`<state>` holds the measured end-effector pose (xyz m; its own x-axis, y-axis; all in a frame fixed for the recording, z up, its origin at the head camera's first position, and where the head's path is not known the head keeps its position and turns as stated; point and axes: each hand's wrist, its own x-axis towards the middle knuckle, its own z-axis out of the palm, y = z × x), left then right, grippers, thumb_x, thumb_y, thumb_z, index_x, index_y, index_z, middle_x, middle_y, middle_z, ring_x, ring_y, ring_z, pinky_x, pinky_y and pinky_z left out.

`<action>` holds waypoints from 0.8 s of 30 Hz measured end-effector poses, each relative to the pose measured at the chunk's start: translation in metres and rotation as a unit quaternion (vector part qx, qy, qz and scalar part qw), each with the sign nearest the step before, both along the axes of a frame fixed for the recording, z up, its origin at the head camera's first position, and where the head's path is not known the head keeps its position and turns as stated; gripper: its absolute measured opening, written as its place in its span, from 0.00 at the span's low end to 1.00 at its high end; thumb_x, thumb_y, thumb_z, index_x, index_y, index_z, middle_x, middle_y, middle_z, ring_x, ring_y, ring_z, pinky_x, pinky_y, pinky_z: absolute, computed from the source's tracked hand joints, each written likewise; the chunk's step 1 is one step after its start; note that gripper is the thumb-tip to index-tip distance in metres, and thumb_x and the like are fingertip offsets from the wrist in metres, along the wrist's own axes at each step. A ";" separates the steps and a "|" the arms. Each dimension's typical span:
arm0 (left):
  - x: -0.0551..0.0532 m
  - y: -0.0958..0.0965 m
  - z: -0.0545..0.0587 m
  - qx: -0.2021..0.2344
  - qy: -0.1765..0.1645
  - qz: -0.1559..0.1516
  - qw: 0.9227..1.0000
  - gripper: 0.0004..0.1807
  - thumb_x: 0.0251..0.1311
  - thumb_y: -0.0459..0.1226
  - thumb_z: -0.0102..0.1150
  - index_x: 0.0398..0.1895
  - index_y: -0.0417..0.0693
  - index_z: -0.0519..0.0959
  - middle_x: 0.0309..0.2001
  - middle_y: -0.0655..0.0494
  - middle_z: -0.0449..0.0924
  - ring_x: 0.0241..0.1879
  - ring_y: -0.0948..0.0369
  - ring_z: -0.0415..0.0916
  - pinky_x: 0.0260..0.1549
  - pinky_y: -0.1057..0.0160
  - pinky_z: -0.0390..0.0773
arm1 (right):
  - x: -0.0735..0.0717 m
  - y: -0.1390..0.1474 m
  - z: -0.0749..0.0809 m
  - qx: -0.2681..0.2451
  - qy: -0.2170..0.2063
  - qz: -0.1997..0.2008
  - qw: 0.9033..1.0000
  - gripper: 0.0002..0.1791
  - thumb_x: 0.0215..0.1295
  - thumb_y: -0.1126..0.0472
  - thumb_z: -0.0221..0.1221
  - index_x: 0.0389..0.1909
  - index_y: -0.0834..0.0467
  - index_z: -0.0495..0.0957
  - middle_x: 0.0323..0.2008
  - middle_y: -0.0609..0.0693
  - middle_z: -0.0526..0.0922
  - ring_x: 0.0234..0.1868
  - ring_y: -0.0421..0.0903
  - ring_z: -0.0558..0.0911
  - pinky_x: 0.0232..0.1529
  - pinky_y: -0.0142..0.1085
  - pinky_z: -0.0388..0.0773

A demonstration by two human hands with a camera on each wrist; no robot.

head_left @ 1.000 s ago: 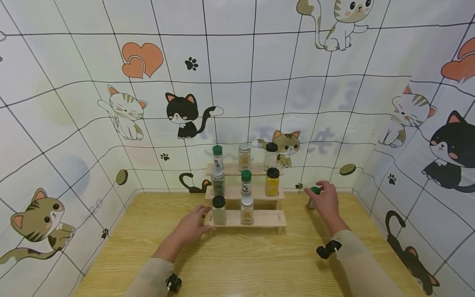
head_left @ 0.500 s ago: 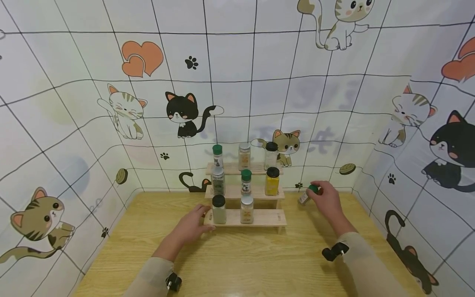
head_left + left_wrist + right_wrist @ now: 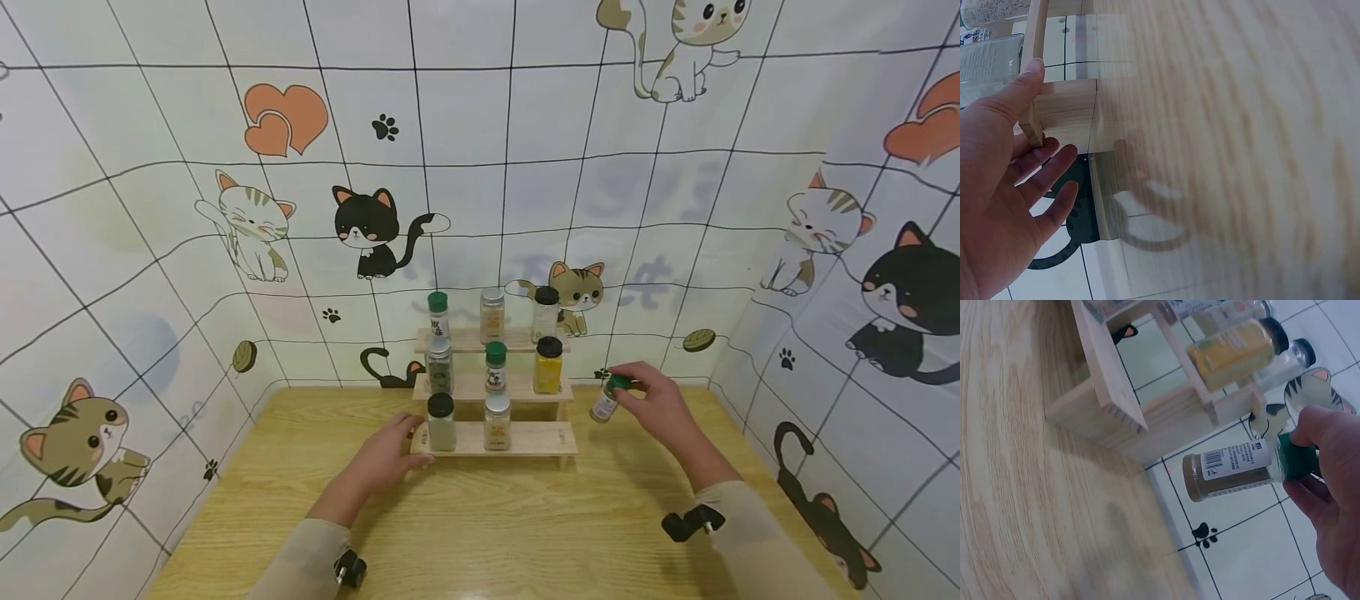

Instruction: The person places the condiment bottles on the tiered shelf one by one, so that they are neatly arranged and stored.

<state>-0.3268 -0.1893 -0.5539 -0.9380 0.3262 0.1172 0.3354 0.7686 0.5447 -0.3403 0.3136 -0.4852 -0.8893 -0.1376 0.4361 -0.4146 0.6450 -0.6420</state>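
My right hand [image 3: 662,410] pinches the green cap of a spice jar [image 3: 603,405] and holds it tilted, right of a three-step wooden spice rack [image 3: 542,439]. In the right wrist view, the clear jar [image 3: 1229,470] has a white barcode label and brownish powder inside. It is apart from the rack. My left hand [image 3: 384,455] grips the left end of the rack's lowest shelf. The left wrist view has the thumb on the shelf board [image 3: 1035,40] and the fingertips at its other side, with the last fingers loose.
Several jars stand on the rack, including a yellow one [image 3: 548,367] with a black lid and a green-capped one [image 3: 495,367]. The lowest shelf holds a black-lidded jar [image 3: 442,423] and a silver-lidded jar [image 3: 497,423]. A cat-print wall covering [image 3: 465,117] surrounds the wooden table [image 3: 480,525].
My right hand has moved the green-capped jar left toward the rack, tilting it from nearly upright. The left hand stays at the rack's end.
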 end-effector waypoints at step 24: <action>-0.001 -0.001 -0.002 0.008 -0.002 0.001 1.000 0.40 0.66 0.51 0.80 0.76 0.46 0.76 0.67 0.53 0.77 0.63 0.48 0.82 0.60 0.42 0.84 | 0.022 -0.066 0.014 0.012 0.005 0.129 0.992 0.21 0.73 0.74 0.65 0.63 0.60 0.86 0.63 0.53 0.84 0.59 0.54 0.85 0.61 0.66 0.82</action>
